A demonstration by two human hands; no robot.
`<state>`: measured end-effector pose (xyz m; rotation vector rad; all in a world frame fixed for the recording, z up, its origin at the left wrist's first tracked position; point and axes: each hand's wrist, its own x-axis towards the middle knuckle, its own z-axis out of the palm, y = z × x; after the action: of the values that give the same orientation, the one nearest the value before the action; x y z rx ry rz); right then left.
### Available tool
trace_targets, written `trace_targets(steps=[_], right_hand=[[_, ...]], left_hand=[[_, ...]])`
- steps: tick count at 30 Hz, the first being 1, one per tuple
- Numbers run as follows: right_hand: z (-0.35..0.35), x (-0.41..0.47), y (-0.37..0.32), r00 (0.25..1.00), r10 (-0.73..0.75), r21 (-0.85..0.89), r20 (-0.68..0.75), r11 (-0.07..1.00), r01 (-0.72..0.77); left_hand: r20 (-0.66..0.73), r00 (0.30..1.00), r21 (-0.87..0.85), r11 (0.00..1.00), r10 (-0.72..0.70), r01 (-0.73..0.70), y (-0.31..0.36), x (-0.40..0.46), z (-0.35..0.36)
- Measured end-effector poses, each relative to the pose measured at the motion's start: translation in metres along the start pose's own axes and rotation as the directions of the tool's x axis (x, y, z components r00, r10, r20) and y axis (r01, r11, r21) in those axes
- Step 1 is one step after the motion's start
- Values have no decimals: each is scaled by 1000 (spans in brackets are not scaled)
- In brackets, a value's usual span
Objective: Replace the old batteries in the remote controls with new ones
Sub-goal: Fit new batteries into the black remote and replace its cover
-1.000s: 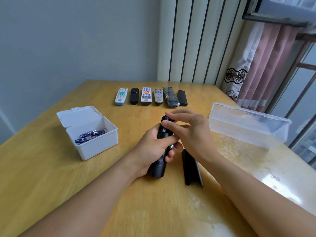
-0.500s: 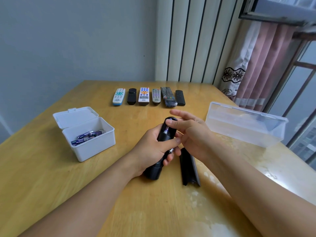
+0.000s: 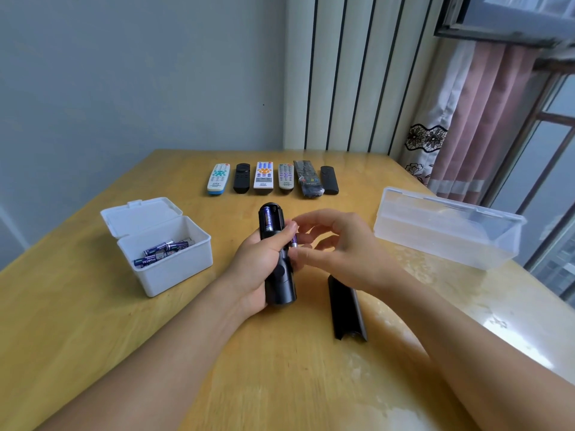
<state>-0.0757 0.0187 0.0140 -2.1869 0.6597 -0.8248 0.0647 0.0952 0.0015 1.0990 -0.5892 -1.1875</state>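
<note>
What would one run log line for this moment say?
left hand: grips black remote, one battery seated | right hand: pinches second battery | cover: on table

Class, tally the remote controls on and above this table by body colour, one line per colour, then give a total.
White or light-bodied remotes: 3
Black remotes lying in the row: 3
Black remote held in the left hand: 1
Total: 7
</note>
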Motion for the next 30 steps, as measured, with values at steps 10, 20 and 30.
trace_targets(steps=[10,20,30], right_hand=[[-3,0,4,998,-61,-28,1,998,61],[-3,1,10,982,-162,-144,-92,979,148],[1,2,12,985,-91,-6,-145,996,91]], left_hand=[[69,997,118,992,40,-48,-2,-2,1],[130,984,305,940,118,-153,-5,-9,9],[161,986,188,979,46,-76,3,-8,5]])
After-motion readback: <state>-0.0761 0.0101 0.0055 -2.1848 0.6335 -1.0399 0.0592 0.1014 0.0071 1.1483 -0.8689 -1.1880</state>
